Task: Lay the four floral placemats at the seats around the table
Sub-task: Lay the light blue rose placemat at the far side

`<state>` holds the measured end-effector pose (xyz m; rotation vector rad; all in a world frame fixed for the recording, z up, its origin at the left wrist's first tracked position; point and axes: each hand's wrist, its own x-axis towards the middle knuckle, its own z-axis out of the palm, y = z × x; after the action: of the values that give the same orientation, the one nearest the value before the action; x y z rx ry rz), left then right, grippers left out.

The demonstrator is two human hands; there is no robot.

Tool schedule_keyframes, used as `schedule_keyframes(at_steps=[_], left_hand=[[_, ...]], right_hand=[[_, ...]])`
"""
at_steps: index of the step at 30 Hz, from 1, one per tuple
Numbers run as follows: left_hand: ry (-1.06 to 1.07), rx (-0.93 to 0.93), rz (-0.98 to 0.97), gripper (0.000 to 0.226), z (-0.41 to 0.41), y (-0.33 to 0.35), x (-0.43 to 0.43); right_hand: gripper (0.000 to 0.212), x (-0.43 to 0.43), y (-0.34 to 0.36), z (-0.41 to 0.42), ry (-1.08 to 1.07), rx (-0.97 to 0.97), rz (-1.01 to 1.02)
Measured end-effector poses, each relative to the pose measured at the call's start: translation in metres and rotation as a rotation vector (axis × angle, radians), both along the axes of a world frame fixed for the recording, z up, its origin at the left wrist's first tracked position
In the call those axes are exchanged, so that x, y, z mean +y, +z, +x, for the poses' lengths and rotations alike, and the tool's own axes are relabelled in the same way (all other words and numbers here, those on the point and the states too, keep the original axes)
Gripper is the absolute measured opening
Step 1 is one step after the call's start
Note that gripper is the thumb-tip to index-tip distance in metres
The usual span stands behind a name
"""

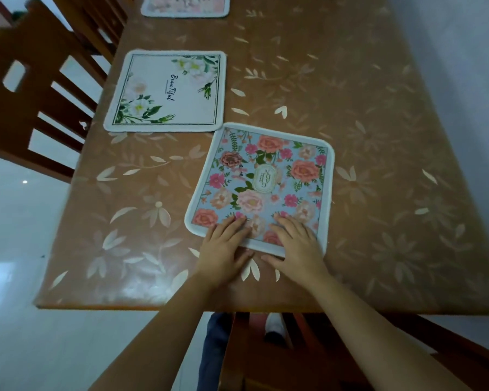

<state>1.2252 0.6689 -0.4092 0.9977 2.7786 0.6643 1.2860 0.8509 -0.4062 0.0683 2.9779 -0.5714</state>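
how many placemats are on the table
3: a blue mat at the near end, a white mat by the left edge, a pink mat cut off at top. A fourth may be hidden.

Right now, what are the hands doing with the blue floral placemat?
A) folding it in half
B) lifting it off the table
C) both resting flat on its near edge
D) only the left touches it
C: the left hand and right hand both lie straight-fingered on the near edge of the blue floral placemat, which lies flat on the table.

blue placemat [261,182] with pink, coral blooms
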Motion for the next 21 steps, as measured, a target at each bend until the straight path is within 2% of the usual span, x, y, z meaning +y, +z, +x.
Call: schedule_keyframes(at_steps=[6,10,15,18,21], left_hand=[[0.038,-0.031,-0.007,0.05,-0.001,-0.004,0.002],[0.051,-0.063,0.005,0.049,-0.004,-0.001,0.003],[0.063,-0.069,0.015,0.046,-0.006,0.0,0.002],[0.077,-0.057,0.03,0.045,-0.006,0.0,0.003],[0.065,-0.045,0.05,0.045,-0.006,-0.001,0.001]], right_hand=[[0.06,0.009,0.0,-0.006,0.01,0.023,-0.035],[0.039,0.012,0.004,-0.009,-0.058,0.141,-0.111],[0.07,0.013,0.004,-0.012,0.071,-0.05,0.08],[0.067,0.007,0.004,-0.01,0.028,-0.033,0.058],[0.054,0.003,0.004,-0.009,0.069,0.104,0.05]])
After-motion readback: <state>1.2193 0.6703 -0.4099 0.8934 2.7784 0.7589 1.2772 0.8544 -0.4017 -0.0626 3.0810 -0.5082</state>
